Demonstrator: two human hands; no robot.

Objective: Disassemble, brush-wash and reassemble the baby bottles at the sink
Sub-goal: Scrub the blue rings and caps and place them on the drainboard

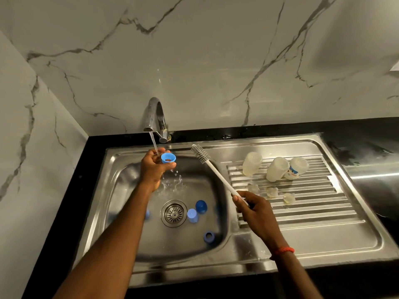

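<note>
Meanwhile, the left hand [154,167] was raised over the basin of the stainless steel sink [121,182], its fingers curled round a blue plastic screw ring [168,158]. It held the ring in the thin stream of water running from the chrome curved tap [156,117], and drops scattered into the basin below.

The right hand [253,209] gripped the lower end of a white long-handled bottle brush [216,171]. The brush slanted up and leftward, with its bristle head near the ring but apart from it. A red thread band [284,250] circled that wrist.

Down in the basin, a dark blue cap [201,206] and a light blue cap [192,215] lay just right of the round metal drain strainer [174,213]. A blue ring [209,236] lay nearer the front wall. Another blue piece showed partly behind the left forearm.

On the ribbed drainboard [323,234] to the right stood three translucent plastic baby bottles [252,164], and the two on the right touched each other. Three clear silicone teats [272,192] sat in a row in front of them. A black tabletop [356,134] framed the sink below a white marble-veined wall [216,50].
</note>
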